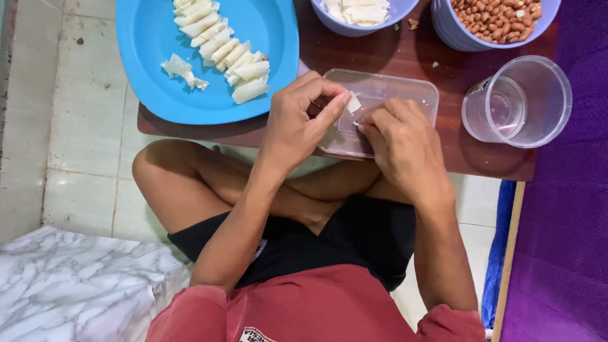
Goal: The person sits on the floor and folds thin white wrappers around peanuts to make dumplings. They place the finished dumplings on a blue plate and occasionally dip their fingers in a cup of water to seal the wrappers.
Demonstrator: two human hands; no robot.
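Head view, peanut bowl [494, 22], wrapper bowl [361, 16]

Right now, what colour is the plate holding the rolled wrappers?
Bright blue. The plate shows best in the head view, top left, with pale rolled wrappers lined across it.

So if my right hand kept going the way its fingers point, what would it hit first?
Probably the small white wrapper piece and the left hand pinching it, above the clear lid. Right hand points up-left.

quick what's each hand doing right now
Left hand: closed, pinching a small white wrapper.
Right hand: fingers curled on the same wrapper, over the clear container.
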